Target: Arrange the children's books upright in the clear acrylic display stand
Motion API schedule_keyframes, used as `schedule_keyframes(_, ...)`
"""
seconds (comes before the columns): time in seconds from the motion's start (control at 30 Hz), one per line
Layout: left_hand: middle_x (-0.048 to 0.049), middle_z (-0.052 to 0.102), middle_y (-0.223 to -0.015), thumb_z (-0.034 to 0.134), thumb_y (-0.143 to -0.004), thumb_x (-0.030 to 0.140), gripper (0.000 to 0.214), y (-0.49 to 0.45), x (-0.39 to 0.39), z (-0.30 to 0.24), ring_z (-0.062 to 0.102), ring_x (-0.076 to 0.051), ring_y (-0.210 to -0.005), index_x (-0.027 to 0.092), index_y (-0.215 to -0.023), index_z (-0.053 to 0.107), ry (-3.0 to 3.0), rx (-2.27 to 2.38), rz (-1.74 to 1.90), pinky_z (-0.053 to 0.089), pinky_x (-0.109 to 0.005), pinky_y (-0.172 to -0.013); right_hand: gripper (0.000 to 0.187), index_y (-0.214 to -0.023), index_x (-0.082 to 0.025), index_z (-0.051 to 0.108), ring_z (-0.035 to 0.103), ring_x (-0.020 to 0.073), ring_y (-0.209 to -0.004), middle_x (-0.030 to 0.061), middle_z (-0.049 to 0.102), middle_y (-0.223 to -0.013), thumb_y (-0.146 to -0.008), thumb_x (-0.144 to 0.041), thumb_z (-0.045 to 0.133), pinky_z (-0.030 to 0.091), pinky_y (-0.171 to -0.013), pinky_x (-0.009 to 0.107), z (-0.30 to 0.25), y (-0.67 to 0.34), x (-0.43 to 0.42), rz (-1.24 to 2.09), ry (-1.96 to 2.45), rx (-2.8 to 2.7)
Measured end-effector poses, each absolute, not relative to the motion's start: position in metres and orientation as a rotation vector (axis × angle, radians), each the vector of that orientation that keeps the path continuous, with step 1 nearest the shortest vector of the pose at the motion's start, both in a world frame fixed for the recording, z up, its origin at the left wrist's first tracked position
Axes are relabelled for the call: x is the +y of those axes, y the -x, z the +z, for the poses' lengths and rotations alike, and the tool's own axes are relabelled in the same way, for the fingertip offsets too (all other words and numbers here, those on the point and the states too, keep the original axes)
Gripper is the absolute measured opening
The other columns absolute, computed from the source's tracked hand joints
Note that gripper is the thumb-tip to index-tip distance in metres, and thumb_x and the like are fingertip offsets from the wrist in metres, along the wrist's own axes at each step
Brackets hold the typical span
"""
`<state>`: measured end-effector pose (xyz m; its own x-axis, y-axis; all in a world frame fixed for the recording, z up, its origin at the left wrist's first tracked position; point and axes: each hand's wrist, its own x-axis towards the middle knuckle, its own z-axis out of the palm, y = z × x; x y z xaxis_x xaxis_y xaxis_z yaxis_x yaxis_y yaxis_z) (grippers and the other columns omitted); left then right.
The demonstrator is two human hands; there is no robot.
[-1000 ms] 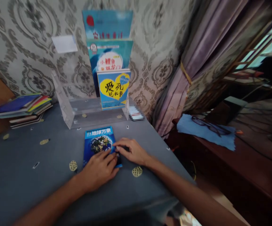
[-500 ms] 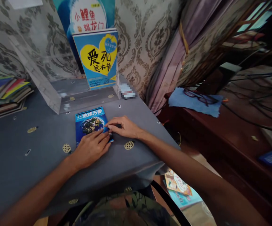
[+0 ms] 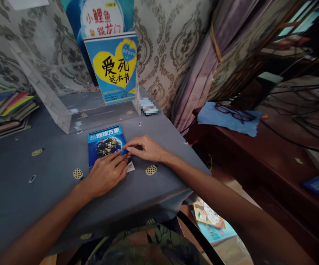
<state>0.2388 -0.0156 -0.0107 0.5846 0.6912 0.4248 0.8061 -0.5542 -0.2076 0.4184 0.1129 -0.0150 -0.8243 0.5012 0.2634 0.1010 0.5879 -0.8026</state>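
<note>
A small blue book (image 3: 104,141) with an earth picture on its cover lies flat on the grey tablecloth (image 3: 24,191). My left hand (image 3: 105,176) rests flat on the book's lower half with fingers stretched out. My right hand (image 3: 144,149) pinches the book's right edge, where the cover is lifted a little and a white page shows beneath. Behind the book stands a clear acrylic display rack (image 3: 65,106) holding a blue book with a yellow heart (image 3: 115,68) and another blue book (image 3: 101,18) above it.
A stack of colourful books (image 3: 6,110) lies at the left on the table. The table's right edge drops beside a purple curtain (image 3: 200,73). A blue cloth with glasses (image 3: 229,117) lies on a dark wooden surface at the right. Books (image 3: 211,221) lie on the floor.
The view dropped and came closer between the first two frames. Since then my right hand has lifted the cover's right edge slightly, so a white page corner now shows.
</note>
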Motion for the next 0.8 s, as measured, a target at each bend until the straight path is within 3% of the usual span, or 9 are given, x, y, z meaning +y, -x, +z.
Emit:
schedule_keyframes(0.2, -0.0108, 0.076, -0.109, 0.041, -0.103, 0.024, 0.034, -0.24, -0.017, -0.016, 0.068, -0.026, -0.113, 0.012, -0.117, 0.069, 2.462, -1.276, -0.45, 0.057, -0.041, -0.095, 0.023, -0.102, -0.014, 0.075, 0.066, 0.014, -0.079, 0.004, 0.074, -0.087, -0.095, -0.025, 0.055, 0.048, -0.073, 0.024, -0.011, -0.42, 0.111, 1.068, 0.439, -2.391)
schedule_keyframes(0.53, -0.0092, 0.074, -0.113, 0.048, -0.101, 0.042, 0.035, -0.241, -0.02, -0.016, 0.067, -0.027, -0.113, 0.016, -0.113, 0.067, 2.476, -1.357, -0.41, 0.059, -0.043, -0.091, 0.017, -0.106, -0.017, 0.072, 0.064, 0.0193, -0.093, 0.0055, 0.073, -0.094, -0.092, -0.021, 0.064, 0.051, -0.088, 0.034, -0.016, -0.424, 0.102, 0.773, 0.288, -2.551)
schedule_keyframes(0.7, -0.009, 0.073, -0.115, 0.046, -0.101, 0.044, 0.037, -0.238, -0.019, -0.017, 0.065, -0.026, -0.116, 0.016, -0.118, 0.065, 2.502, -1.342, -0.414, 0.057, -0.042, -0.094, 0.036, -0.127, -0.019, 0.062, 0.06, 0.0224, -0.112, 0.0092, 0.068, -0.118, -0.093, -0.028, 0.068, 0.046, -0.101, 0.04, -0.025, -0.436, 0.094, 0.756, 0.304, -2.591)
schedule_keyframes(0.8, -0.0094, 0.072, -0.117, 0.045, -0.102, 0.043, 0.039, -0.238, -0.019, -0.017, 0.064, -0.026, -0.118, 0.016, -0.122, 0.064, 2.501, -1.381, -0.419, 0.056, -0.041, -0.096, 0.045, -0.135, -0.02, 0.056, 0.057, 0.0236, -0.116, 0.0107, 0.065, -0.121, -0.094, -0.032, 0.067, 0.045, -0.103, 0.042, -0.03, -0.44, 0.091, 0.727, 0.308, -2.618)
